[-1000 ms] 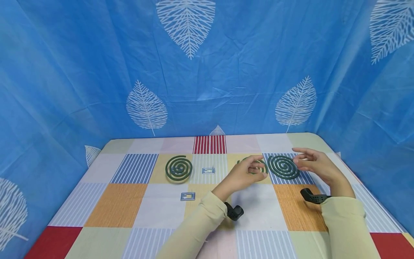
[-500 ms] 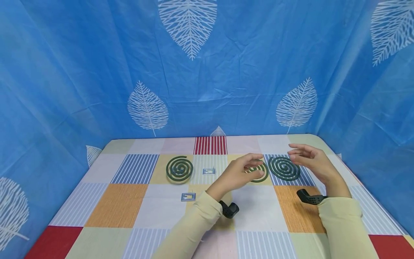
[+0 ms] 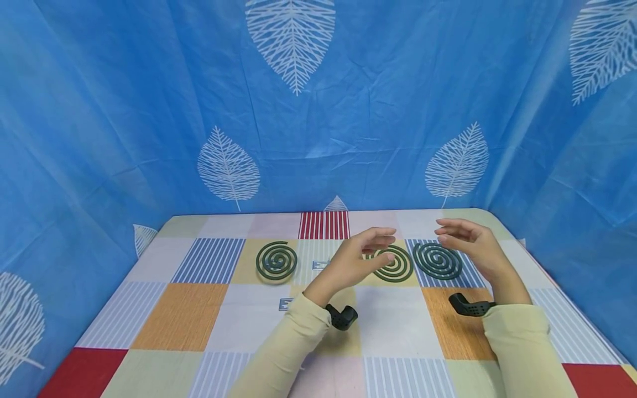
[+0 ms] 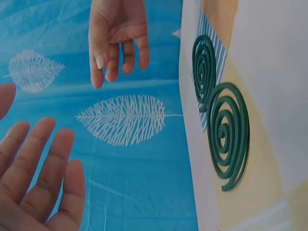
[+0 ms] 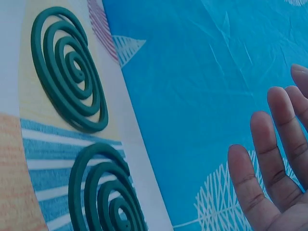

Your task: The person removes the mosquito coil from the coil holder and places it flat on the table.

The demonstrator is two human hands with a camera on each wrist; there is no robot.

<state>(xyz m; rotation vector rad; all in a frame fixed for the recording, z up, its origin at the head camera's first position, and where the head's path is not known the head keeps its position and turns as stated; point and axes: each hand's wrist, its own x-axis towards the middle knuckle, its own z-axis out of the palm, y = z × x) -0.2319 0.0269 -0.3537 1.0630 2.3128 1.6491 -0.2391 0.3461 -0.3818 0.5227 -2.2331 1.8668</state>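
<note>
Coil in the middle [image 3: 393,266], green, flat on a yellow patch [image 3: 373,281] of the cloth [image 3: 393,323]. In the head view, to the right of the left hand [image 3: 350,261] and partly hidden behind its fingers, so nearer to that hand than to the right hand [image 3: 475,251]. Coil on the right [image 3: 438,262], also green and flat, on the blue-striped patch [image 3: 470,279]; just beside its neighbour, with only a narrow strip of cloth between in the right wrist view. To the left of the right hand, just past those fingertips, and clearly nearer to that hand. Both hands raised above the cloth, palms turned inward, fingers towards each other, with the pair of coils lower down, roughly beneath the gap between. Fingers of each hand loosely bent, thumb apart, nothing gripped and no coil touched, judging by the wrist views. No long axis to line up with, given such nearly round outlines; any reach mainly a matter of downward travel, probably shorter left to middle and right to right. Coil on the left [image 3: 276,263], well apart from the pair, beyond the back of the left hand and away from its fingertips.
</note>
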